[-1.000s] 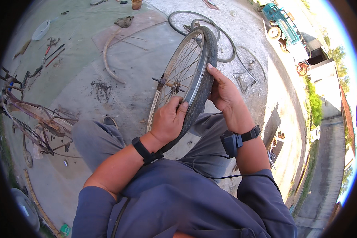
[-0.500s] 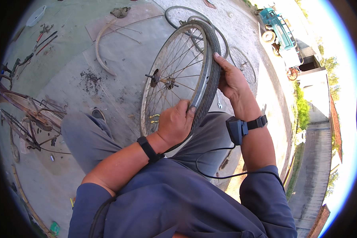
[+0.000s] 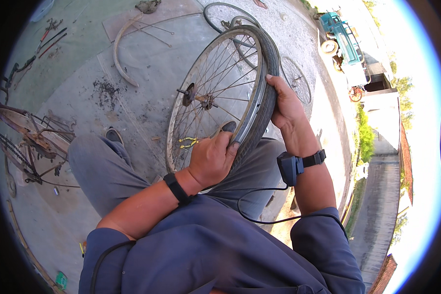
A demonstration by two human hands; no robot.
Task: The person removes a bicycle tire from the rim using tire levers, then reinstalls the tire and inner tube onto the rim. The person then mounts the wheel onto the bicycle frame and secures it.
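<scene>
there's a rusty bike [image 3: 34, 142] over on the left; then the left hand [image 3: 211, 159], clamped on the rim [image 3: 253, 109] of a wheel [image 3: 207, 101] tilted before the person's lap, the right hand [image 3: 288, 105] gripping its tyre [image 3: 257, 126], and farther right a teal truck [image 3: 343, 36].

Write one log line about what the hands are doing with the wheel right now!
left hand: gripping wheel rim | right hand: holding tire | floor at left: rusty bicycle frame

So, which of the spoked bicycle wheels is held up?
The wheel with the black tyre, held by the left grip and right grip. The thin wheel beyond it, farther right, lies on the ground.
</scene>
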